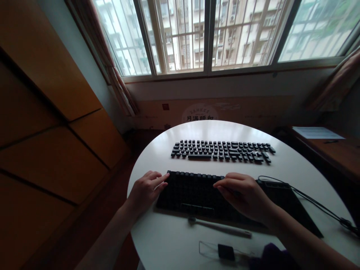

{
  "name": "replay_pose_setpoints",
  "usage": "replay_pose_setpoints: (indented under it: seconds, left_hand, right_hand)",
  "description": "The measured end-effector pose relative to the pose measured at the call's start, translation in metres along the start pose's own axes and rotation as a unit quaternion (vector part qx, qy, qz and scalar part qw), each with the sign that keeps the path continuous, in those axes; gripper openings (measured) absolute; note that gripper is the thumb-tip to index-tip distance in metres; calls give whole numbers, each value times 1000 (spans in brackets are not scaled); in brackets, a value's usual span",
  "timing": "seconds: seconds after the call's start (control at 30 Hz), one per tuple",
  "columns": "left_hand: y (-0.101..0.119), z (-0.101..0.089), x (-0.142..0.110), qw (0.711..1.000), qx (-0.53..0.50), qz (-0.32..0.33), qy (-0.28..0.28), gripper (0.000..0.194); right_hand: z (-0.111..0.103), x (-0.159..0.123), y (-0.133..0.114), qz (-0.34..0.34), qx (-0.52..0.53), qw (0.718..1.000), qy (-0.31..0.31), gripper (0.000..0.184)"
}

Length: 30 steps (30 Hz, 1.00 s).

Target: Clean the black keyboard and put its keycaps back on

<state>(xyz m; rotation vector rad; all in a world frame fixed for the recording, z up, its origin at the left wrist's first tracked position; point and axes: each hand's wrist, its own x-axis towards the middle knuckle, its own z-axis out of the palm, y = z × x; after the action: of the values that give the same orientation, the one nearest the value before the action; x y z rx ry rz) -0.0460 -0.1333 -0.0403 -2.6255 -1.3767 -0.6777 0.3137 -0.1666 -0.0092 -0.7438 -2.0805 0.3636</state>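
Observation:
A black keyboard [191,191] lies on the white round table, with a row of keycaps [195,174] along its far edge and most of its remaining surface bare of caps. At its far left corner my left hand [147,187] grips the keyboard, index fingertip on the corner keycap and thumb at the side. My right hand [239,189] is over the keyboard's right part, thumb and fingers pinched at the end of the cap row; whatever is between the fingertips is hidden. Beyond the keyboard, many loose black keycaps [222,150] are laid out in rows.
A grey-handled brush [222,227] lies in front of the keyboard. Nearer the table's front edge is a wire keycap puller [225,252] with a black middle. Black cable [315,202] runs off to the right. A wooden desk [332,150] with paper stands at right.

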Motion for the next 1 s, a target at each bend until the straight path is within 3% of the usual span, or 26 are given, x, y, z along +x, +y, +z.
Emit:
replay_pose_setpoints:
  seconds: [0.13, 0.27, 0.43, 0.5, 0.57, 0.7, 0.83, 1.0]
  left_hand:
    - [1, 1, -2, 1000, 6, -25, -11, 35]
    - [4, 1, -3, 999, 8, -44, -28, 34]
    - [6, 0, -4, 997, 5, -57, -44, 33]
    - [5, 0, -4, 997, 3, -59, -47, 33]
    - [4, 1, -5, 997, -6, -56, -48, 32]
    - [-1, 4, -7, 999, -31, -37, -14, 33]
    - [-4, 5, -8, 998, -51, -19, 33, 31]
    - [-7, 6, -9, 997, -51, -3, 56, 29]
  right_hand:
    - [9, -2, 3, 4, -13, 1000, -5, 18]
    - [15, 5, -2, -48, -113, 991, -44, 19]
    - [16, 61, 0, -63, -185, 973, -120, 17]
    - [20, 99, 14, -23, -222, 965, -137, 18]
    - [29, 138, 35, 64, -272, 947, -161, 19]
    - [61, 203, 82, 125, -303, 928, -179, 24]
    - [96, 238, 117, 163, -329, 903, -222, 20]
    - [122, 260, 142, 205, -347, 872, -279, 31]
